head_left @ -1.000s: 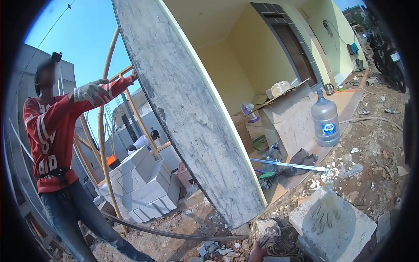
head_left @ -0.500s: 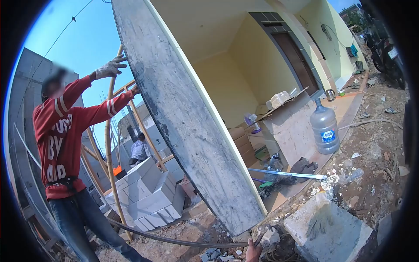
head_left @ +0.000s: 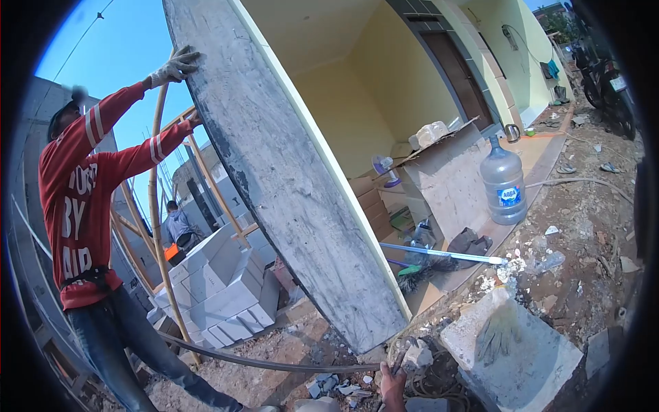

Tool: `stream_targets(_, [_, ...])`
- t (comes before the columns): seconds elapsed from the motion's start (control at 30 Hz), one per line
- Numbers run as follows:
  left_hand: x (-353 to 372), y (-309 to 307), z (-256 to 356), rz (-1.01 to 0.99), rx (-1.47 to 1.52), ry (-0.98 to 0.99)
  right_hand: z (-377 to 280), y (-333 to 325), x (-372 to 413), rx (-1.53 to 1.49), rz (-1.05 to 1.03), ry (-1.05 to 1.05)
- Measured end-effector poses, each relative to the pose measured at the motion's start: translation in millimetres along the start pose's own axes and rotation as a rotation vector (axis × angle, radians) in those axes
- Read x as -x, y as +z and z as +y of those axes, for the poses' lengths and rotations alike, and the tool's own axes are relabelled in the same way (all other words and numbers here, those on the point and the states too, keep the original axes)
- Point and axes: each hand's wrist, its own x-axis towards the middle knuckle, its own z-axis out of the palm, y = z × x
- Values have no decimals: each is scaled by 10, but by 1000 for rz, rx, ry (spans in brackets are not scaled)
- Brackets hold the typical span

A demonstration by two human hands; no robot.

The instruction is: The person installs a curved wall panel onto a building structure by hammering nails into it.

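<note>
My right hand shows at the bottom edge, fingers curled. Something dark and narrow shows by its fingertips; I cannot make out what it is. Close to that hand lies the end of a long dark strip, which looks curved through the lens. Just above stands the lower end of a tall grey cement-faced wall edge. My left hand is out of view. On the left, a co-worker in a red sweater reaches both arms to the wall edge, a gloved hand against it.
Pale blocks are stacked behind a bamboo pole, with another person beyond. At right are a concrete slab with a glove, a water jug, a blue-white pole and rubble.
The view has shifted, so most of the scene sits further left and higher. More of my right hand shows. The co-worker's head is tilted further up, arms still at the wall edge.
</note>
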Motion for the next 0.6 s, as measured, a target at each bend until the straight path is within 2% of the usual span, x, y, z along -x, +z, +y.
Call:
stream_targets(0.07, [-392,-446,430,58,-67,200,138,80,-128,-22,-122,-166])
stream_targets(0.1, [-23,-382,1135,172,27,436,-102,128,27,51,-152,-108])
stream_targets(0.13, [428,-275,1904,276,90,679,-19,234,-31,6,-219,-122])
stream_targets(0.2, [660,-559,3238,318,201,975,-336,388,150,339,-204,-299])
stream_targets(0.23, [1009,-661,4016,337,245,1056,-691,494,325,351,-198,-305])
stream_targets(0.3, [1442,-1069,5460,422,399,1244,-1575,617,887,269,-362,-283])
stream_targets(0.33, [1630,-1346,6177,464,530,1228,-1953,650,1110,278,-352,-279])
stream_targets(0.37, [1586,-1739,6815,423,632,1292,-2334,688,1307,390,-316,-222])
stream_targets(0.4, [1768,-1882,7355,399,736,1259,-2674,743,1443,501,-282,-161])
stream_targets(0.47, [2032,-2104,8186,382,840,1217,-3070,694,1547,553,-361,-112])
stream_targets(0.53, [1926,-2159,8872,471,1084,1054,-3324,674,1723,577,-232,-93])
stream_targets(0.6, [1790,-1917,9213,-104,1193,1113,-3854,685,1971,614,-204,-33])
